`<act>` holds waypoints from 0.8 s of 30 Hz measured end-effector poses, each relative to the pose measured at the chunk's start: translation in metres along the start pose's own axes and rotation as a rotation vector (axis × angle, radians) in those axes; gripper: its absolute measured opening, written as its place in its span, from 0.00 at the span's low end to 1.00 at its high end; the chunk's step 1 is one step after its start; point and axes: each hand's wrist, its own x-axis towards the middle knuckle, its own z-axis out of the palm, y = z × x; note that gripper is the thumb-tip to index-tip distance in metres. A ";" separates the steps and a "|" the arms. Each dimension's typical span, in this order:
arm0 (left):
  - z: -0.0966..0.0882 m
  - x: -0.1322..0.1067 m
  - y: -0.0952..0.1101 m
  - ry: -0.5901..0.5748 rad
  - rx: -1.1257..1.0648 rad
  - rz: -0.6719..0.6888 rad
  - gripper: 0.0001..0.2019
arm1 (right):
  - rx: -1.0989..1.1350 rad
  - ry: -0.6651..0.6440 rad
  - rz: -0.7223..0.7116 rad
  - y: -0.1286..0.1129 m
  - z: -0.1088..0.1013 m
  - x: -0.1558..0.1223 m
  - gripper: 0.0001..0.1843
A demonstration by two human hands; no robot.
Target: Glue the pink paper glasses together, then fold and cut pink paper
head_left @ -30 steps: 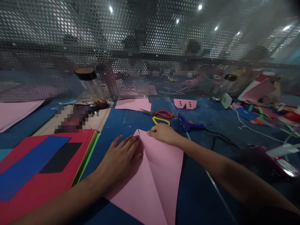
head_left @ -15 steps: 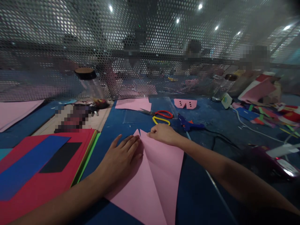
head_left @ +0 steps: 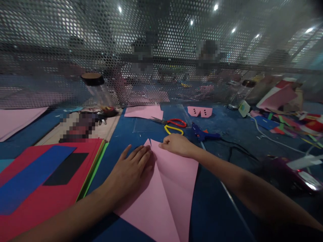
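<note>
A folded sheet of pink paper [head_left: 171,191] lies on the blue table in front of me, with creases running down from a small notch at its top edge. My left hand [head_left: 133,164] rests flat on the paper's left part, fingers stretched toward the notch. At the top right edge, my right hand [head_left: 176,144] is curled with its fingers closed on the paper; the fingertips are partly hidden. Just beyond it lie scissors [head_left: 174,123] with one red and one yellow handle. A blue glue gun [head_left: 203,132] is to the right of them.
Red paper sheets [head_left: 50,205] with a blue strip [head_left: 32,181] and a black piece [head_left: 66,168] are stacked at left. Farther back are a jar [head_left: 99,95], a pink cutout with black squares [head_left: 200,111] and a perforated metal screen [head_left: 161,67]. Colored scraps [head_left: 275,122] lie at right.
</note>
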 end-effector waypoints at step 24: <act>-0.002 -0.002 0.005 0.053 -0.002 -0.003 0.19 | 0.042 -0.017 0.004 0.009 -0.007 -0.020 0.22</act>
